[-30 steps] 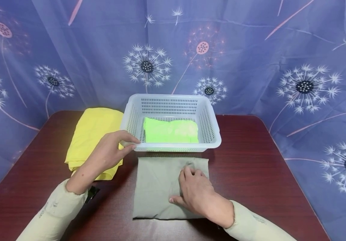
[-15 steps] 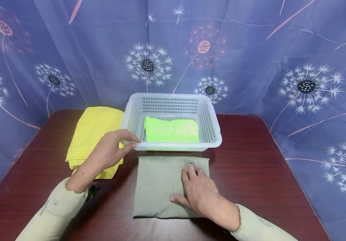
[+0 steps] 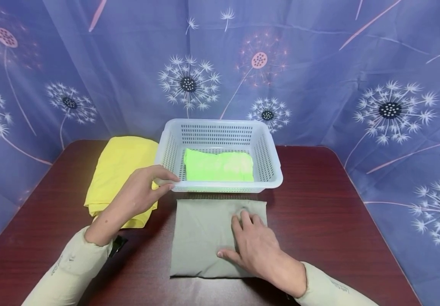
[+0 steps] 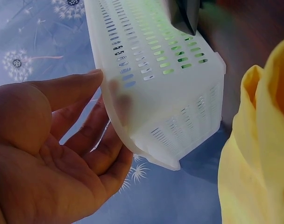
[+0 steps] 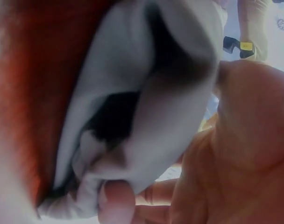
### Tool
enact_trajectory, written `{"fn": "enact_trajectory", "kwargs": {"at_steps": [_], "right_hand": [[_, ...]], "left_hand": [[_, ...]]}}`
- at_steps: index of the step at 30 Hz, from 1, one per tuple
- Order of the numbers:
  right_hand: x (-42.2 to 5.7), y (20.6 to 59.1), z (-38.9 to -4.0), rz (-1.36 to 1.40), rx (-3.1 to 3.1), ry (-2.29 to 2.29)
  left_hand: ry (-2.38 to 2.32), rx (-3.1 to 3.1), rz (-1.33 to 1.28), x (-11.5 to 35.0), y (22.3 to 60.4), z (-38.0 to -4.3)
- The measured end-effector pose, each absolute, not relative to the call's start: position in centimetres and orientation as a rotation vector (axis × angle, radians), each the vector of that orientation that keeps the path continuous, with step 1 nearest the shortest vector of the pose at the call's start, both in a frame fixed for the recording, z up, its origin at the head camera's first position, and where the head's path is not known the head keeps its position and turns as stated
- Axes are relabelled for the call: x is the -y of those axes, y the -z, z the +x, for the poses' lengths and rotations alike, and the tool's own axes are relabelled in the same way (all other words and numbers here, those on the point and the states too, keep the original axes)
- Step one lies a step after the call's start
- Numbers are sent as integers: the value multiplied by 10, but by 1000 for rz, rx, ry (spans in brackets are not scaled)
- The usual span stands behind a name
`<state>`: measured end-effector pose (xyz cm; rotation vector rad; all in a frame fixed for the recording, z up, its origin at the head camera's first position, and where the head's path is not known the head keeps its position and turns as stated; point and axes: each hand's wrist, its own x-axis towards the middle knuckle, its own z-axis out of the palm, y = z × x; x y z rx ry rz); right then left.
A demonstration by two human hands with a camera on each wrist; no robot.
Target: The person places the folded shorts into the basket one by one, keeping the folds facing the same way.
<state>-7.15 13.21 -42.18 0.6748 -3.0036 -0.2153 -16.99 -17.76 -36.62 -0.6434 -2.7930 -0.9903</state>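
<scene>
My left hand (image 3: 143,189) pinches the rim of a white perforated plastic basket (image 3: 220,185) at its near left corner. In the left wrist view the thumb (image 4: 74,88) lies at the rim, and fingertips show faintly through the basket wall (image 4: 146,107). Inside the basket sits a folded bright green cloth (image 3: 220,166). A grey-green folded cloth (image 3: 200,238) lies flat in front of the basket. My right hand (image 3: 256,246) rests on its right half, fingers spread and slightly bent. Close up in the right wrist view, the grey cloth's layers (image 5: 174,107) gape at the side beside the hand.
A folded yellow cloth (image 3: 122,165) lies left of the basket, partly behind my left forearm. Everything stands on a dark red wooden table (image 3: 319,212). A blue curtain with dandelion prints (image 3: 304,55) hangs behind and along the sides.
My right hand has shifted slightly to the right on the grey-green cloth, its fingers a little more spread. The left hand keeps its grip on the basket rim.
</scene>
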Motion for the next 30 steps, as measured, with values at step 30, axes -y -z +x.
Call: {"fn": "enact_trajectory", "kwargs": {"at_steps": [30], "right_hand": [[-164,401,-74,636,3095,-173]], "left_hand": [[955,2608,-776,176,372,-154]]}}
